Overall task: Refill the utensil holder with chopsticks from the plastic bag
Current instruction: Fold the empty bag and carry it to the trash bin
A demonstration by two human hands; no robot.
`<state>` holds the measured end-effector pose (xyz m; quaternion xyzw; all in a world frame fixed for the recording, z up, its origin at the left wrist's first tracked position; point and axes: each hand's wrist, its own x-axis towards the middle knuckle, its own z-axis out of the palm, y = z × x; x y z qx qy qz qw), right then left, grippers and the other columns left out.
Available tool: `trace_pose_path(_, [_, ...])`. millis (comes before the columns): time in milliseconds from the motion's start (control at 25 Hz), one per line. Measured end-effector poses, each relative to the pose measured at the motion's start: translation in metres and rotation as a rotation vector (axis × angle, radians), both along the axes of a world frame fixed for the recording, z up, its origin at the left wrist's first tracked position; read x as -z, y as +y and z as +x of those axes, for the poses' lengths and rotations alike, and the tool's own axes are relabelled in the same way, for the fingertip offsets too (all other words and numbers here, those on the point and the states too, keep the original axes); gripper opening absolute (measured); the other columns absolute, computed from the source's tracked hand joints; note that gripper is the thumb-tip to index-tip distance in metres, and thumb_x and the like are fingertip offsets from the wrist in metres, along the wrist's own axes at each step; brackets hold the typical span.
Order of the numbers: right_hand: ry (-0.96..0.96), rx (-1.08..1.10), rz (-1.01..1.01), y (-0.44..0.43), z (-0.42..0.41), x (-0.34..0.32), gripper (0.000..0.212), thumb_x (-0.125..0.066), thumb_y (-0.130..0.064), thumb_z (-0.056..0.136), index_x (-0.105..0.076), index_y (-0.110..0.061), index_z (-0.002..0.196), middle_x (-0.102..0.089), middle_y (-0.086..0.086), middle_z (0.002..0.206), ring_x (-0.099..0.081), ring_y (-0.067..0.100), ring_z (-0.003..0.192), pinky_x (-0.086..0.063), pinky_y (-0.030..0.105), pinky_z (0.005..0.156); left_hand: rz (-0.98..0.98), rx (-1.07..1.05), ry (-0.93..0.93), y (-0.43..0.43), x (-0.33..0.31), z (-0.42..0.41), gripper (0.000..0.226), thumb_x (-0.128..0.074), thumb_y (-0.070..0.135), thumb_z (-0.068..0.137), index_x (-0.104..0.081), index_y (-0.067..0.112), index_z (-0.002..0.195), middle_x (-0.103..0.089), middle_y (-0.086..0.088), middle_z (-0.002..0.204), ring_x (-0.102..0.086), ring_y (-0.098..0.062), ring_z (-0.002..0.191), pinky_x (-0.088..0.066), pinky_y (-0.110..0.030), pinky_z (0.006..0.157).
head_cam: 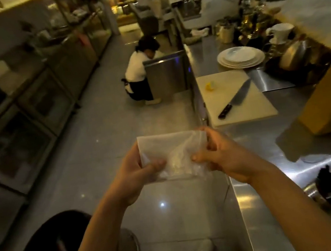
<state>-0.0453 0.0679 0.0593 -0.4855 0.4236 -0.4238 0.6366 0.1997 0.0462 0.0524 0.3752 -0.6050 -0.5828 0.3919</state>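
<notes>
A dim kitchen aisle with a glossy tiled floor (pixel 103 147) runs ahead, a steel worktop (pixel 256 150) along its right side. Held up over the floor, just off the worktop's edge, is a plastic bag (pixel 172 156): thin, cloudy-clear, crinkled, folded roughly square, and what it holds is too blurred to tell. The left hand (pixel 134 173) pinches its left edge, thumb on top, and the right hand (pixel 220 155) has its fingers closed on the right edge. On the worktop lie a pale, smooth cutting board (pixel 240 101) with a dark-handled knife (pixel 234 99) on it, a stack of round white plates (pixel 240 57) beyond, and a tan boxy block (pixel 328 101). A person (pixel 141 71) crouches farther down the aisle.
</notes>
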Motion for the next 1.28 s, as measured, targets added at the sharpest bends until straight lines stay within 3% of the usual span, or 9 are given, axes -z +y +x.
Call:
trace_pose_path(160, [0.021,-0.171,-0.006,0.007,0.064,0.015,0.047,-0.074,0.003,0.076,-0.059,-0.029,0.108,-0.065,0.009,0.103,-0.070,0.022,0.091,-0.058,0.037,0.062,0.037,-0.202,0.037,0.059,0.007,0.057,0.036,-0.070,0.005,0.082,-0.068,0.026,0.112,-0.072,-0.006,0.101,-0.070,-0.023,0.088,-0.061,-0.043,0.070])
trace_pose_path(320, [0.042,-0.304,-0.017,0.013,0.125,0.021,0.051,-0.069,0.014,0.074,-0.069,-0.034,0.089,-0.069,-0.006,0.082,-0.071,0.016,0.080,-0.059,0.041,0.059,0.093,-0.455,0.080,0.108,0.030,0.099,0.025,-0.075,0.007,0.078,-0.072,0.013,0.102,-0.070,-0.010,0.087,-0.066,-0.021,0.077,-0.057,-0.034,0.066])
trace_pose_path(480, [0.122,-0.444,-0.009,0.026,0.196,0.036,0.045,-0.058,0.018,0.078,-0.072,-0.025,0.079,-0.068,0.001,0.076,-0.067,0.019,0.073,-0.058,0.040,0.063,0.130,-0.640,0.080,0.151,0.052,0.146,0.017,-0.073,0.006,0.075,-0.079,0.013,0.089,-0.074,-0.005,0.082,-0.068,-0.019,0.077,-0.057,-0.034,0.069])
trace_pose_path(640, [0.246,-0.549,0.049,0.040,0.284,0.063,0.048,-0.050,0.020,0.079,-0.074,-0.019,0.064,-0.067,0.004,0.065,-0.061,0.023,0.068,-0.050,0.036,0.061,0.208,-0.821,0.114,0.188,0.082,0.208,0.028,-0.065,-0.008,0.082,-0.080,0.014,0.091,-0.077,-0.003,0.086,-0.071,-0.015,0.081,-0.058,-0.029,0.072])
trace_pose_path(760, [0.346,-0.620,0.077,0.056,0.361,0.086,0.052,-0.047,0.019,0.077,-0.075,-0.020,0.056,-0.068,0.008,0.068,-0.060,0.026,0.073,-0.049,0.036,0.063,0.266,-0.873,0.110,0.215,0.108,0.270,0.037,-0.063,-0.008,0.084,-0.082,0.024,0.082,-0.078,0.003,0.081,-0.072,-0.008,0.078,-0.055,-0.021,0.067])
trace_pose_path(920, [0.459,-0.659,0.129,0.068,0.427,0.106,0.051,-0.049,0.015,0.077,-0.072,-0.021,0.049,-0.070,0.018,0.074,-0.062,0.028,0.080,-0.049,0.031,0.060,0.312,-0.884,0.092,0.236,0.134,0.327,0.042,-0.063,-0.012,0.084,-0.082,0.025,0.082,-0.078,0.002,0.083,-0.073,-0.011,0.081,-0.057,-0.024,0.070])
trace_pose_path(1000, [0.491,-0.680,0.167,0.074,0.458,0.114,0.049,-0.050,0.014,0.077,-0.072,-0.021,0.050,-0.069,0.028,0.083,-0.060,0.031,0.081,-0.046,0.034,0.063,0.353,-0.902,0.136,0.243,0.147,0.353,0.034,-0.064,-0.008,0.085,-0.082,0.021,0.085,-0.078,-0.003,0.086,-0.073,-0.015,0.083,-0.058,-0.029,0.072])
trace_pose_path(1080, [0.476,-0.678,0.225,0.075,0.482,0.124,0.047,-0.049,0.015,0.076,-0.073,-0.020,0.057,-0.069,0.022,0.082,-0.059,0.029,0.079,-0.046,0.033,0.061,0.397,-0.933,0.217,0.247,0.161,0.376,0.024,-0.066,-0.004,0.084,-0.081,0.014,0.090,-0.078,-0.007,0.088,-0.073,-0.019,0.084,-0.058,-0.031,0.072])
trace_pose_path(1280, [0.407,-0.648,0.470,0.059,0.504,0.146,0.039,-0.060,0.012,0.083,-0.062,-0.012,0.113,-0.064,0.013,0.111,-0.064,0.033,0.100,-0.060,0.043,0.077,0.599,-0.997,0.406,0.239,0.197,0.399,0.029,-0.070,0.010,0.083,-0.068,0.004,0.111,-0.075,-0.011,0.101,-0.071,-0.023,0.089,-0.058,-0.033,0.073])
